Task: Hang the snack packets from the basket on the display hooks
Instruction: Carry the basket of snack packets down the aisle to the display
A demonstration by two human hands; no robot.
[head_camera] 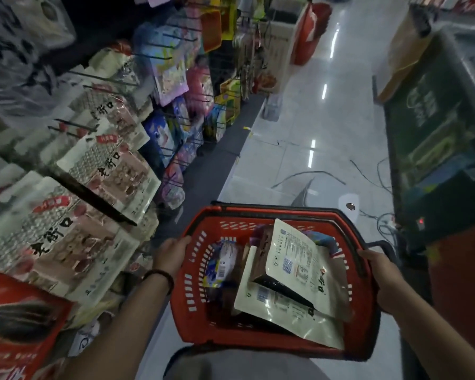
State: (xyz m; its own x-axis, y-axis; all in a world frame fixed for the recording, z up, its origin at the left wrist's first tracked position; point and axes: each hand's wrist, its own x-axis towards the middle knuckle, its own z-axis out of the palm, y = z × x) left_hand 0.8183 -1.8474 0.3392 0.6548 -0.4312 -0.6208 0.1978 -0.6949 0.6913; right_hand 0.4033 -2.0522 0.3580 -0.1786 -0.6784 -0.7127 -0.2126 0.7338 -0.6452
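I hold a red plastic basket (192,272) in front of me, above the aisle floor. My left hand (172,255) grips its left rim and my right hand (383,279) grips its right rim. Inside lie several snack packets: two cream-coloured packets (294,259) showing their printed backs, a brown one, and a blue and yellow one (221,266) at the left. On my left runs the display rack, with black hooks (93,198) sticking out and cream and pink packets (113,171) hanging on them.
Further along the rack hang purple, blue and yellow packets (170,80). Red packets (14,319) sit at the lower left. A dark green chest counter (433,127) lines the right side. Loose cables (313,174) lie on the glossy tiled floor between them.
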